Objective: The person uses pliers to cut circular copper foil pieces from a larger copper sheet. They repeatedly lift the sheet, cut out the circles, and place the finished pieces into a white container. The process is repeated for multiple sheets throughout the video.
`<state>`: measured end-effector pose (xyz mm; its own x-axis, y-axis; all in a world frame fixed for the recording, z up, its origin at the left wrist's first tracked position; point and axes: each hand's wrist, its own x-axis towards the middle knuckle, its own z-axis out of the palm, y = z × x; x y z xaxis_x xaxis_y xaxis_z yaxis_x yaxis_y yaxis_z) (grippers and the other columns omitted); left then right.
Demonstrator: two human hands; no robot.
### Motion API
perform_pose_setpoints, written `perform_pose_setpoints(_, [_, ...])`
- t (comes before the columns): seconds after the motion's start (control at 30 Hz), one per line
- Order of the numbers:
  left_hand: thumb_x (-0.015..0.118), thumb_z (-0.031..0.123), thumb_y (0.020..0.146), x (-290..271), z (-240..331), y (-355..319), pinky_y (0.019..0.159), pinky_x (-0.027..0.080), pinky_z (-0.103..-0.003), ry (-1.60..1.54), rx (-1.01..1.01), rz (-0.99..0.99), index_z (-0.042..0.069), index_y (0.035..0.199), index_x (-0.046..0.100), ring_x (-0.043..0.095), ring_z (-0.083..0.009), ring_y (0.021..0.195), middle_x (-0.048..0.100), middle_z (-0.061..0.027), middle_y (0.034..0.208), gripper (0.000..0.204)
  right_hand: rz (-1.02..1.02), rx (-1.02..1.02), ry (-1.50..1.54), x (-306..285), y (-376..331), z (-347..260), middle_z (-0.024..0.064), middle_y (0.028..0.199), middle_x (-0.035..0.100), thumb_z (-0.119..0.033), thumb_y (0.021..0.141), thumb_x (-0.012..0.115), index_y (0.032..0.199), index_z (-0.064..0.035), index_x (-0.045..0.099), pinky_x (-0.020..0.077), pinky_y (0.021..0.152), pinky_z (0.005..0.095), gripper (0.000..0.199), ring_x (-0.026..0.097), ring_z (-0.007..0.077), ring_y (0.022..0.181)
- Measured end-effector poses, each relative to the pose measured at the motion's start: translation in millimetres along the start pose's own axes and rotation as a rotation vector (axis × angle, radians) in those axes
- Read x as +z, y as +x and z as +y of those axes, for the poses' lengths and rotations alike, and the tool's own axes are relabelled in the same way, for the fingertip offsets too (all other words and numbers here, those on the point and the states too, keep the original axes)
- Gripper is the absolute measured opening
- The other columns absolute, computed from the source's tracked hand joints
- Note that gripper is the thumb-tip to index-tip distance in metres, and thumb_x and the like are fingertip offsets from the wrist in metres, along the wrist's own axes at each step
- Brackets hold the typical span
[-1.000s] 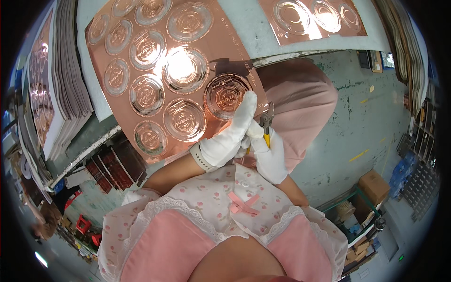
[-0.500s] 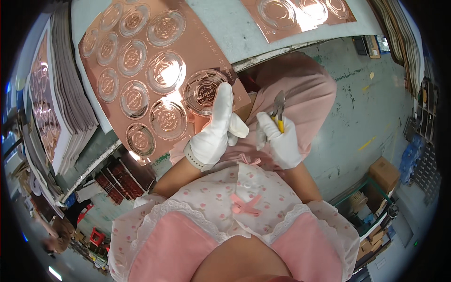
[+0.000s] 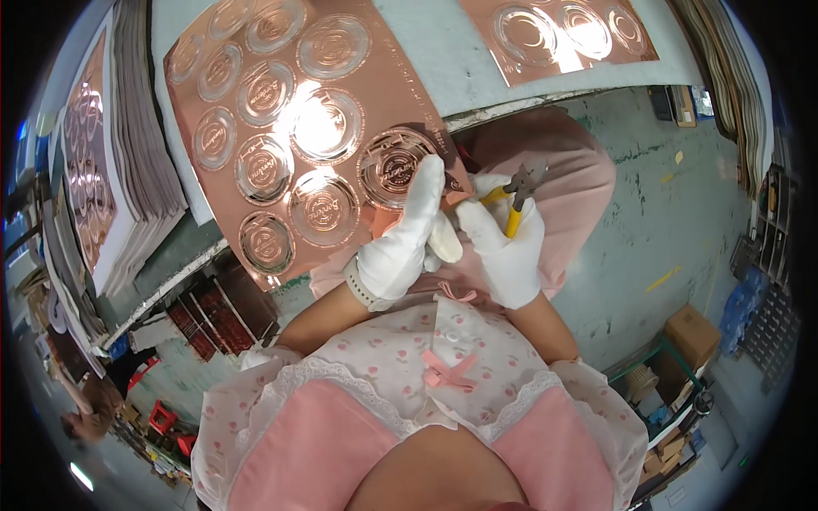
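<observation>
Left hand [image 3: 399, 247], in a white cotton glove, pressed flat-fingered against the near corner of a large copper-coloured foil sheet [image 3: 298, 128] stamped with round embossed seals, fingers closed over the sheet's edge beside the nearest seal [image 3: 394, 169]. Right hand [image 3: 504, 249], also white-gloved, clenched around yellow-handled pliers [image 3: 514, 194] with grey jaws pointing up and away, just beside that same corner. Hard to tell whether the pliers' jaws touch the foil; a small torn tab of foil [image 3: 460, 194] showing between the two hands.

Foil sheet lying on a pale grey-green worktable [image 3: 477, 77], its lower part hanging past the table's front edge toward the lap. About a dozen seals counted on it, all seemingly in place, none visibly cut or lifted out; judged an early stage, with work started only at the corner seal and the rest of the sheet left to do. Second foil sheet [image 3: 562, 34] of the same kind waiting further right on the table, and a tall stack of similar sheets [image 3: 128, 162] piled at the left.

Open room mostly to the right and below: bare concrete floor [image 3: 673, 230] beside the pink-trousered knee. Tighter on the left, hemmed by the stack and the table's front edge. Cardboard boxes [image 3: 694, 332] well apart at lower right.
</observation>
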<state>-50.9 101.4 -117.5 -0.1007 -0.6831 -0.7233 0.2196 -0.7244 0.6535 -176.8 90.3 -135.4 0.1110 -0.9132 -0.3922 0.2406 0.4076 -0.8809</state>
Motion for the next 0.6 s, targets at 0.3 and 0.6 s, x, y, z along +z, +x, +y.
perform_pose_setpoints(0.3, [0.033,0.070,0.082,-2.1,7.4,-6.4,0.048,0.036,-0.022,-0.032,-0.038,-0.063,0.008,0.050,0.052,0.045,-0.0103,0.047,0.049,-0.0041,0.050,0.073,0.302,-0.217,0.011,-27.1,29.2,11.0,0.0014,0.082,0.058,-0.011,0.087,0.057,0.094,-0.0003,0.056,0.0440,0.060,0.0219,0.013,0.053,0.0079,0.071])
perform_pose_setpoints(0.6, [0.039,0.043,0.094,-6.8,-29.0,34.1,0.055,0.039,-0.020,0.032,0.297,-0.452,0.009,0.118,0.054,0.045,-0.0048,0.062,0.055,0.0022,0.083,0.044,0.188,-0.125,-0.036,-14.4,27.7,0.4,0.0021,0.085,0.058,-0.006,0.087,0.057,0.096,0.0002,0.058,0.0440,0.064,0.0200,0.012,0.053,0.0065,0.074])
